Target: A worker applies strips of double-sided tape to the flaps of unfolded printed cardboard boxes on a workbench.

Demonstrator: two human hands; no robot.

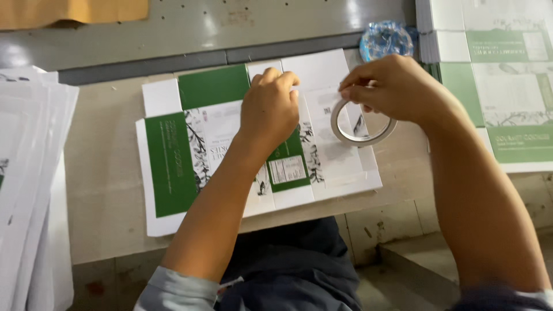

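Observation:
A flat, unfolded carton blank (190,150), white with green panels and leaf drawings, lies on the tan worktable (103,184) in front of me. My left hand (269,106) presses down on its upper middle, fingers curled at the top edge of a panel. My right hand (391,86) holds a thin white tape roll (362,128) by its upper rim, just above the blank's right side. Thumb and fingers pinch at the roll's top left, close to my left fingertips.
A stack of matching printed blanks (501,75) lies at the right. White sheets (29,173) are piled at the left edge. A clear blue-tinted tape roll (385,39) sits behind my right hand. A grey metal surface (230,23) runs along the back.

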